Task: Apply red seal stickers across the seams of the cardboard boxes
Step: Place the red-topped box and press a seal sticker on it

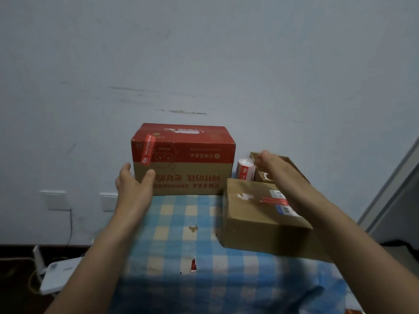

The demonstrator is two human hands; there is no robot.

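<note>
Already two boxes are sealed: the red-topped box [183, 158] by the spread, empty left hand [133, 184], the brown box [260, 214] under the open right hand [271, 165]; a small open box [292, 164] beyond it looks unsealed.

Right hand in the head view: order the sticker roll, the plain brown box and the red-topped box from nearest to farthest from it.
From the right hand:
1. Sticker roll, just beside it on its left.
2. Plain brown box, in front, under the forearm.
3. Red-topped box, farther left, by the left hand.
</note>
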